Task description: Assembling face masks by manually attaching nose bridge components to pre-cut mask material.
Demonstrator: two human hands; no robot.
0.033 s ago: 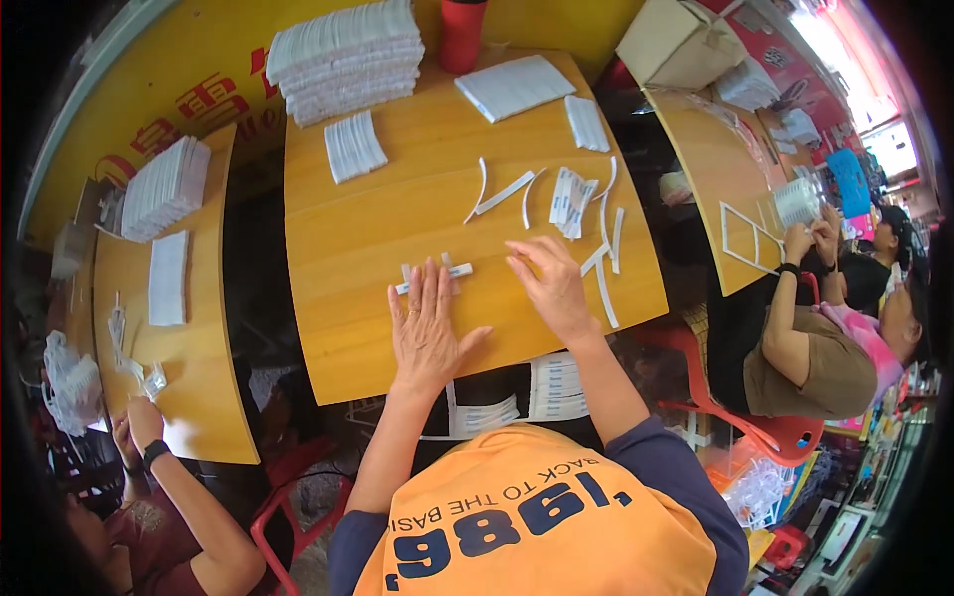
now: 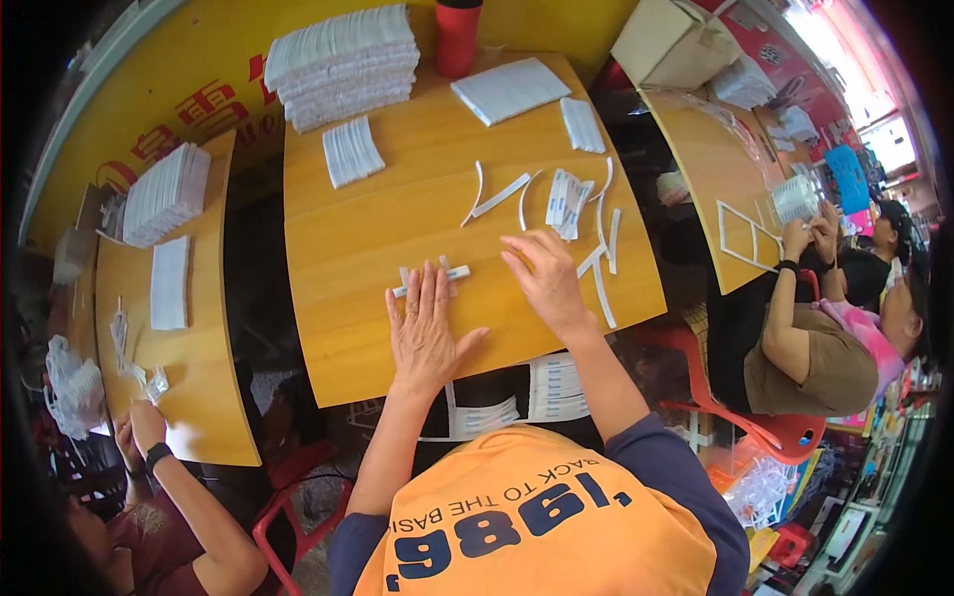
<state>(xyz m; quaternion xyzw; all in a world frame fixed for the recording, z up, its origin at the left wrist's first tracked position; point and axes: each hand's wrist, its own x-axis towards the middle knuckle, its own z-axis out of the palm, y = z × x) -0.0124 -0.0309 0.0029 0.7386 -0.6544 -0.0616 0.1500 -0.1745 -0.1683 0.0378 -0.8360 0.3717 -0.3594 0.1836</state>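
My left hand (image 2: 425, 333) lies flat on the wooden table (image 2: 338, 248), fingers spread. Its fingertips press on a small white strip with blue print (image 2: 459, 272), and thin white pieces cross beneath; the fingers partly cover them. My right hand (image 2: 549, 283) hovers to the right, fingers curled and thumb brought close to the index finger. Whether anything small is pinched there cannot be made out. Beyond it lie a fanned bunch of printed white strips (image 2: 566, 204) and several loose, narrow white strips (image 2: 501, 195), some curved.
Tall stacked white bundles (image 2: 343, 70), a smaller bundle (image 2: 353, 151), flat white packs (image 2: 511, 91) and a red tumbler (image 2: 457, 40) stand toward the back. More printed strips (image 2: 556, 387) sit below the front edge. People work at tables left and right.
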